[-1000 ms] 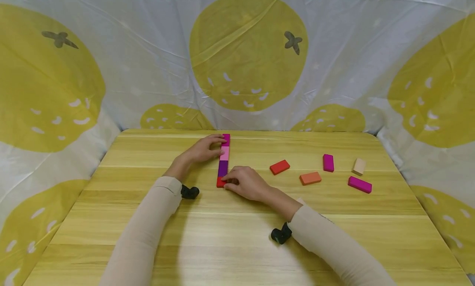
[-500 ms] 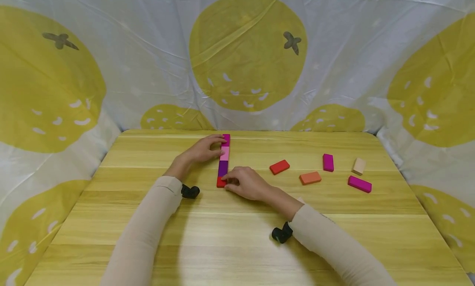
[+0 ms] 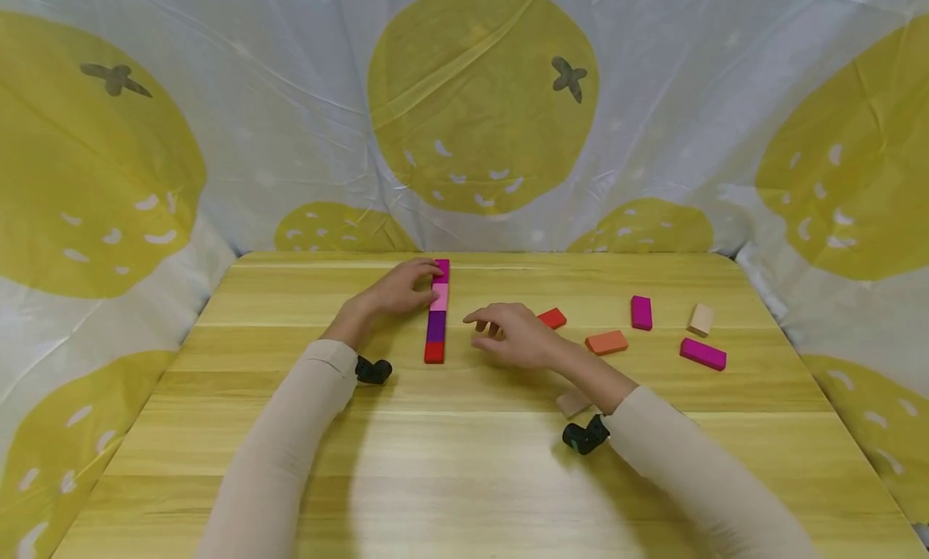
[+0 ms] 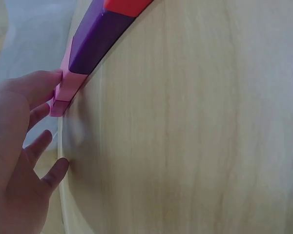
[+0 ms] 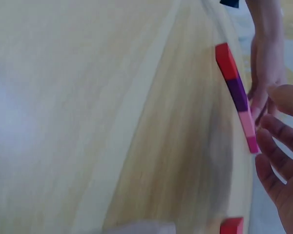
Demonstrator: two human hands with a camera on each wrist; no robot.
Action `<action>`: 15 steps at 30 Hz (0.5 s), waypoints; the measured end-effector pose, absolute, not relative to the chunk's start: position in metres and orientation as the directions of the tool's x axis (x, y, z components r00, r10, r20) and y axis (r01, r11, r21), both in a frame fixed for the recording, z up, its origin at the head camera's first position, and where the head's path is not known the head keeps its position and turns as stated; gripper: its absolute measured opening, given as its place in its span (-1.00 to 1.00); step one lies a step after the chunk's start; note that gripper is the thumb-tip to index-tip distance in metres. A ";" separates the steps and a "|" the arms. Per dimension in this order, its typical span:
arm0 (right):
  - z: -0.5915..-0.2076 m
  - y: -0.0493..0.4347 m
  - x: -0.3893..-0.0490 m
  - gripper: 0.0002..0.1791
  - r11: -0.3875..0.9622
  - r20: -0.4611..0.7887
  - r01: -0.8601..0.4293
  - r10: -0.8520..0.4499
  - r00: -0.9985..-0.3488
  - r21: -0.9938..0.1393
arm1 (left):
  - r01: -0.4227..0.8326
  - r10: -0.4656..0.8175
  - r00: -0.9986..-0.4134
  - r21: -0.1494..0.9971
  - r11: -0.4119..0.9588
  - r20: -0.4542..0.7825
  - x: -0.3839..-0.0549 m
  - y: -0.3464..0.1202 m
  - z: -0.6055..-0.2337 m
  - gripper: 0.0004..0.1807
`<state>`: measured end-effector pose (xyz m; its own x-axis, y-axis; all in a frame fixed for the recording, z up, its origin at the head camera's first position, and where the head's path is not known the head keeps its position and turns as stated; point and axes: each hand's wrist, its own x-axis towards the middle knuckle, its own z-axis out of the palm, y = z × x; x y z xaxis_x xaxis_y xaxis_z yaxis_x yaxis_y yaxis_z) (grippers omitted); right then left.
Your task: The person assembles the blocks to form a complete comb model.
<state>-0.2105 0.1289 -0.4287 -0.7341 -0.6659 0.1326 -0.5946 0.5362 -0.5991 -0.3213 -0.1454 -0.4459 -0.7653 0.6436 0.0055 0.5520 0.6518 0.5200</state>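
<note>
Four-colour row of wooden blocks lies end to end on the table: a magenta block [image 3: 443,269] farthest away, then a pink block [image 3: 439,298], a purple block [image 3: 435,327] and a red block [image 3: 434,352] nearest. My left hand [image 3: 397,289] rests against the row's left side, thumb at the pink block and fingers at the magenta one. In the left wrist view its other fingers [image 4: 56,173] are spread apart from the blocks. To the right of the row, my right hand [image 3: 518,335] hovers with loosely bent fingers, holding nothing and partly covering a loose red block [image 3: 554,318].
Right of the row lie an orange block [image 3: 606,342], two loose magenta blocks [image 3: 641,312] and a beige block [image 3: 701,319]. A pale block [image 3: 572,402] shows beside my right wrist, partly hidden. Patterned cloth [image 3: 305,139] hangs behind the wooden table [image 3: 479,478].
My right hand has let go of the red block at the row's near end and moved right, uncovering that block. The left hand stays in place. The pale block has come into view.
</note>
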 end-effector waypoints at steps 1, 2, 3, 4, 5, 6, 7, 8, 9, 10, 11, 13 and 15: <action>-0.428 0.133 -0.211 -0.60 0.543 0.134 -0.594 -0.661 -0.738 -0.593 | 0.559 0.648 -0.762 0.512 0.652 0.006 -0.321 -0.145 -0.446 -0.47; -0.427 0.137 -0.212 -0.60 0.547 0.139 -0.597 -0.658 -0.740 -0.587 | 0.567 0.652 -0.758 0.503 0.652 0.008 -0.321 -0.145 -0.445 -0.47; -0.426 0.142 -0.213 -0.60 0.554 0.143 -0.597 -0.653 -0.744 -0.581 | 0.573 0.656 -0.754 0.498 0.651 0.010 -0.320 -0.145 -0.445 -0.46; -0.425 0.146 -0.213 -0.60 0.556 0.147 -0.597 -0.649 -0.747 -0.578 | 0.573 0.657 -0.754 0.497 0.652 0.008 -0.319 -0.145 -0.444 -0.46; -0.424 0.149 -0.214 -0.61 0.557 0.154 -0.599 -0.645 -0.748 -0.575 | 0.576 0.659 -0.752 0.494 0.652 0.008 -0.318 -0.145 -0.443 -0.46; -0.422 0.153 -0.214 -0.61 0.557 0.160 -0.600 -0.642 -0.750 -0.575 | 0.574 0.658 -0.753 0.496 0.651 0.008 -0.316 -0.145 -0.442 -0.47; -0.421 0.158 -0.214 -0.61 0.557 0.166 -0.600 -0.639 -0.751 -0.575 | 0.574 0.658 -0.753 0.497 0.651 0.007 -0.314 -0.145 -0.440 -0.47; -0.420 0.162 -0.214 -0.61 0.553 0.173 -0.601 -0.637 -0.752 -0.577 | 0.575 0.661 -0.750 0.503 0.646 0.008 -0.312 -0.145 -0.439 -0.48; -0.418 0.167 -0.214 -0.61 0.553 0.176 -0.599 -0.633 -0.754 -0.579 | 0.573 0.662 -0.749 0.510 0.641 0.009 -0.309 -0.145 -0.437 -0.49; -0.417 0.171 -0.213 -0.61 0.550 0.181 -0.600 -0.632 -0.754 -0.581 | 0.577 0.667 -0.745 0.515 0.635 0.013 -0.306 -0.145 -0.436 -0.50; -0.415 0.176 -0.212 -0.61 0.551 0.184 -0.600 -0.629 -0.755 -0.580 | 0.579 0.671 -0.741 0.520 0.627 0.016 -0.303 -0.144 -0.434 -0.50; -0.413 0.186 -0.210 -0.62 0.554 0.186 -0.599 -0.625 -0.758 -0.578 | 0.591 0.685 -0.728 0.531 0.607 0.027 -0.298 -0.144 -0.432 -0.50; -0.412 0.197 -0.207 -0.63 0.558 0.184 -0.599 -0.624 -0.759 -0.574 | 0.605 0.697 -0.716 0.535 0.589 0.042 -0.291 -0.145 -0.430 -0.48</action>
